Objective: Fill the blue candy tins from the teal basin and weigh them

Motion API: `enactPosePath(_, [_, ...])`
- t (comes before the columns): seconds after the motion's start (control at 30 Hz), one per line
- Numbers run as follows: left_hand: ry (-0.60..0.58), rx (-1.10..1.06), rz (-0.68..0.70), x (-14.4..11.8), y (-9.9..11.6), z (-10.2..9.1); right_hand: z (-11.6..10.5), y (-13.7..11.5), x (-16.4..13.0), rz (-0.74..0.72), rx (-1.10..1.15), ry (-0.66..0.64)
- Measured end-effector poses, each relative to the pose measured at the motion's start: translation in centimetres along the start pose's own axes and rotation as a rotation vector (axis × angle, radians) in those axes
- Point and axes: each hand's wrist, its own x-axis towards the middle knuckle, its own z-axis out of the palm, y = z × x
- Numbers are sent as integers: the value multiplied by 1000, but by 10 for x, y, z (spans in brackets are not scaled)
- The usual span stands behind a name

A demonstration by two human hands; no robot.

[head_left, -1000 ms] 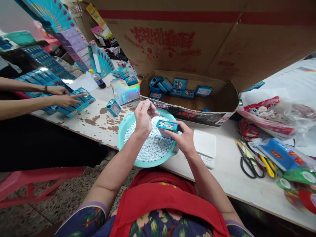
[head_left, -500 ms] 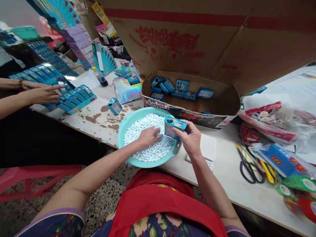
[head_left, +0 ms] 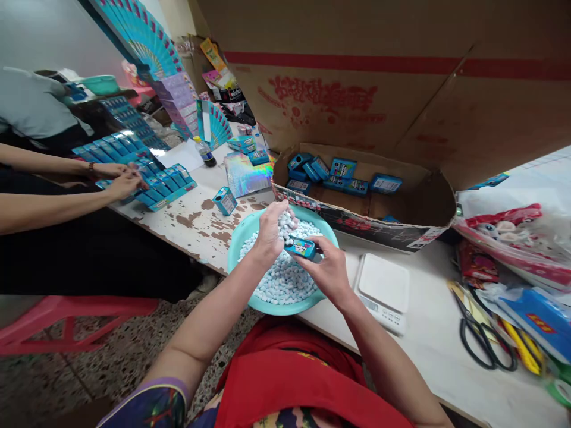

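Observation:
A turquoise basin [head_left: 238, 252] full of small pale candies [head_left: 285, 282] stands at the table edge in front of me. Above it, my left hand [head_left: 270, 230] is cupped around a heap of candies by the mouth of a small blue candy box [head_left: 300, 246]. My right hand [head_left: 331, 267] grips that box by its far end, tilted over the basin. Another blue box with a round dark hole [head_left: 225, 201] stands on the table left of the basin.
Behind the basin, a cardboard carton [head_left: 414, 217] holds several blue boxes. A white scale [head_left: 383, 285] lies to the right, then black scissors [head_left: 484, 339] and a yellow cutter [head_left: 521, 348]. On the left, a co-worker's hands [head_left: 120, 181] are over a display of blue boxes [head_left: 167, 187].
My left hand has risen from the candies with a handful and turned toward the box. My right hand has tipped the box toward it. The view has shifted left; the co-worker's hands came together.

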Motion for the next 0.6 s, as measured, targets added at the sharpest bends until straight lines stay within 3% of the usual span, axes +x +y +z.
enactPosePath(0.13, [66, 0, 14, 3, -1, 6, 0, -7, 4, 25, -46, 38])
enactPosePath(0.6, [-3, 106, 98, 3, -4, 13, -6, -7, 14, 117, 48, 1])
